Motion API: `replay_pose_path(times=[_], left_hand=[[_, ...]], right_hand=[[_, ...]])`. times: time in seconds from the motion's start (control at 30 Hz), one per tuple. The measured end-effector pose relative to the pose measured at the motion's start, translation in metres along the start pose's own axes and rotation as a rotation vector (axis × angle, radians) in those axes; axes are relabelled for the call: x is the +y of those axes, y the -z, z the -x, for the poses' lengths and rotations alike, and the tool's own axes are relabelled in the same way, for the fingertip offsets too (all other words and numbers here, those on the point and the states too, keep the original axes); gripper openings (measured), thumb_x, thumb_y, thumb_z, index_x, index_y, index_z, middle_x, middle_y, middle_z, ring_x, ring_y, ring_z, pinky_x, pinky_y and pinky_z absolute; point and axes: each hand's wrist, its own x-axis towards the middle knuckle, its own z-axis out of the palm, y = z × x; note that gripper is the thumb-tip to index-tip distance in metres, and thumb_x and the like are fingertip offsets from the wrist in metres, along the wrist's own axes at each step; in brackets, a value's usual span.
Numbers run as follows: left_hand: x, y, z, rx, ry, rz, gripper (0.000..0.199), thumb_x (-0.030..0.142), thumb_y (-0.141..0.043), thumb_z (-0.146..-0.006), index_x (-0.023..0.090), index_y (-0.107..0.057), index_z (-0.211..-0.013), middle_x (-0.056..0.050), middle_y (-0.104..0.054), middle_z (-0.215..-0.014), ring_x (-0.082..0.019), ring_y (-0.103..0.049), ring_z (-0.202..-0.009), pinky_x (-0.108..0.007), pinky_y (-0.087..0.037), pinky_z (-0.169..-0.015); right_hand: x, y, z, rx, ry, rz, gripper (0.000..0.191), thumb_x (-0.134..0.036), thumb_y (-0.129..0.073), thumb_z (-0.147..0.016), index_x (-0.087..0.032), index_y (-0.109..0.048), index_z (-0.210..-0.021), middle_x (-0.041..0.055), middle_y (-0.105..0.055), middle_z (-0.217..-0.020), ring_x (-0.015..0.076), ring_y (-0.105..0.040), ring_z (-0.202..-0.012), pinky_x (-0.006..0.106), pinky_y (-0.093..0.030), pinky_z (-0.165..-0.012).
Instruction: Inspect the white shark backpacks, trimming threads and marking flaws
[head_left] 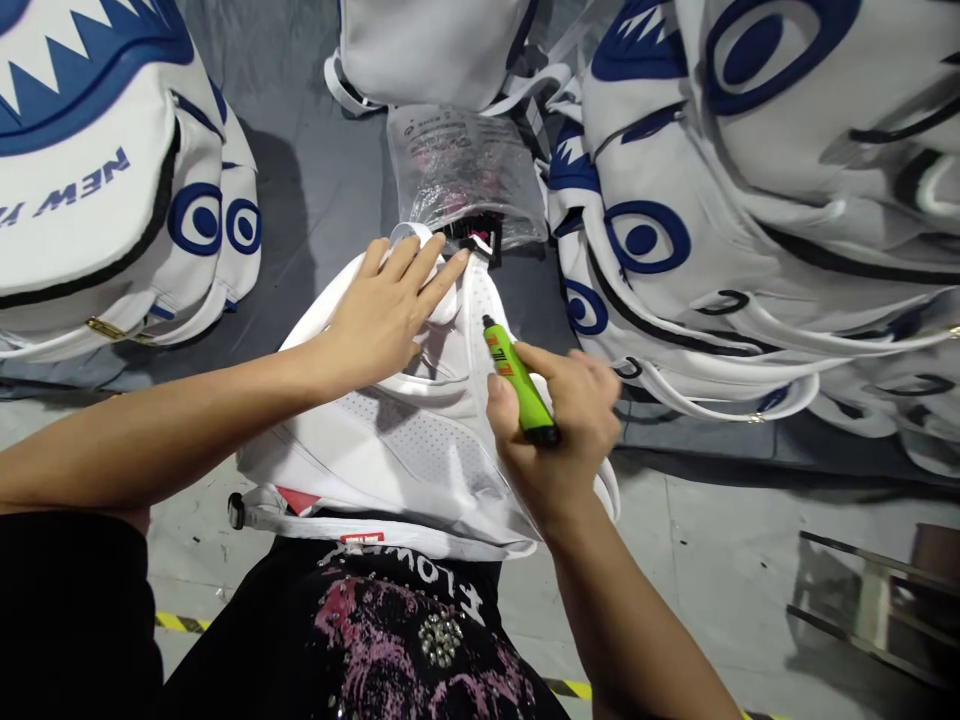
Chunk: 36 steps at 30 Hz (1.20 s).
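A white backpack [360, 440] lies in front of me, its perforated back panel and shoulder strap [477, 300] facing up. My left hand [390, 310] rests flat across its upper part, fingers spread, the index fingertip beside a black buckle [478, 248] at the strap's end. In my right hand [562, 410] is a green pen-shaped tool [519, 385] with black ends and red markings, gripped between thumb and fingers. Its narrow tip points up at the strap; whether it touches cannot be told. A second strap [390, 535] with a small red label hangs along the near edge.
Behind the backpack lies a clear plastic bag [465, 165] with dark and reddish contents. White backpacks with blue eyes and teeth are stacked at left [105, 180] and right [675, 200]. Another white bag [435, 50] stands at the back of the grey surface [292, 120].
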Motion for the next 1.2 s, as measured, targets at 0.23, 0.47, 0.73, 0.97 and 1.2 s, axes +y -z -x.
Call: replay_pose_path(times=[0.23,0.47,0.73,0.97,1.2], left_hand=[[0.001,0.000,-0.002,0.001,-0.011,-0.089,0.091,0.031,-0.061,-0.089,0.010,-0.011,-0.163,-0.022,-0.020,-0.166,-0.043,-0.025,-0.149,-0.059,-0.020,-0.121],[0.001,-0.003,-0.002,0.051,0.000,0.054,0.092,0.061,-0.050,-0.094,0.008,-0.016,-0.161,-0.022,-0.021,-0.167,-0.046,-0.020,-0.151,-0.061,-0.012,-0.121],[0.000,-0.005,-0.004,0.054,-0.005,0.154,0.101,0.076,-0.043,-0.090,0.011,-0.015,-0.162,-0.020,-0.021,-0.167,-0.048,-0.021,-0.148,-0.062,-0.009,-0.120],[-0.001,-0.004,-0.004,0.046,0.003,0.162,0.099,0.075,-0.039,-0.092,0.008,-0.018,-0.161,-0.022,-0.021,-0.167,-0.047,-0.023,-0.147,-0.062,-0.011,-0.120],[-0.001,-0.002,-0.004,0.038,-0.009,0.134,0.088,0.057,-0.051,-0.094,0.011,-0.017,-0.161,-0.020,-0.024,-0.166,-0.046,-0.025,-0.148,-0.063,-0.016,-0.119]], right_hand=[[0.003,-0.009,-0.018,-0.489,-0.106,-0.289,0.022,-0.032,-0.062,-0.091,-0.023,-0.076,-0.106,0.0049,-0.080,-0.101,0.0230,-0.075,-0.088,0.038,-0.058,-0.078],[0.022,-0.018,-0.021,-0.574,-0.071,-0.162,0.026,-0.025,-0.068,-0.086,-0.025,-0.078,-0.110,0.0051,-0.080,-0.100,0.0248,-0.076,-0.086,0.039,-0.061,-0.073],[0.023,-0.014,-0.016,-0.525,-0.024,-0.217,0.027,-0.023,-0.064,-0.089,-0.020,-0.077,-0.112,0.0072,-0.080,-0.102,0.0237,-0.077,-0.088,0.038,-0.062,-0.078],[0.011,-0.023,-0.028,-0.648,-0.134,-0.208,0.023,-0.027,-0.066,-0.087,-0.026,-0.079,-0.107,0.0032,-0.080,-0.099,0.0231,-0.076,-0.087,0.037,-0.060,-0.076],[-0.004,-0.027,-0.021,-0.585,-0.106,-0.128,0.021,-0.024,-0.062,-0.087,-0.024,-0.078,-0.101,0.0047,-0.079,-0.091,0.0222,-0.074,-0.080,0.034,-0.057,-0.068]])
